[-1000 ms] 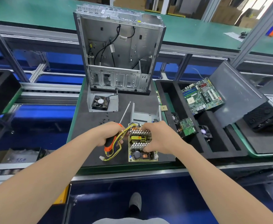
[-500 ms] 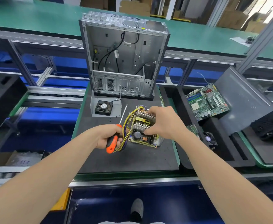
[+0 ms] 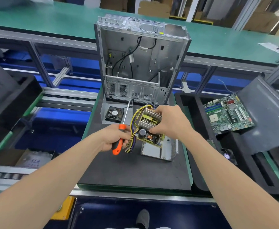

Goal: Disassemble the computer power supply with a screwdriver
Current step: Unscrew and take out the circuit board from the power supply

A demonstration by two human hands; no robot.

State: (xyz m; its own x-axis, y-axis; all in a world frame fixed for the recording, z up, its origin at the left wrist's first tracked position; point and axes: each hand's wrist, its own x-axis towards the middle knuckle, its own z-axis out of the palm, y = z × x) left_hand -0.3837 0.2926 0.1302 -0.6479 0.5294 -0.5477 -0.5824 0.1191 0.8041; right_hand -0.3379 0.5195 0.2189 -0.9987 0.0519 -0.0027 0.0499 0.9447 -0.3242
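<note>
Left hand [image 3: 113,138]: fingers curled round the orange handle of the screwdriver [image 3: 122,127]; shaft points toward the computer case [image 3: 140,63]
Right hand [image 3: 170,124]: fingers grip the power supply board [image 3: 148,128] by its heat sinks, tilted above the black surface [image 3: 135,171]; yellow wires [image 3: 133,128] loop beside the left hand
Housing [image 3: 160,150]: empty metal shell on the surface, just beneath the board
Behind: fan [image 3: 114,114] before the upright case; motherboard [image 3: 228,113] at right

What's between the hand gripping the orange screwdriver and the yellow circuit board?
Head view: a looped bundle of yellow and dark wires from the yellow circuit board, beside the left hand.
</note>
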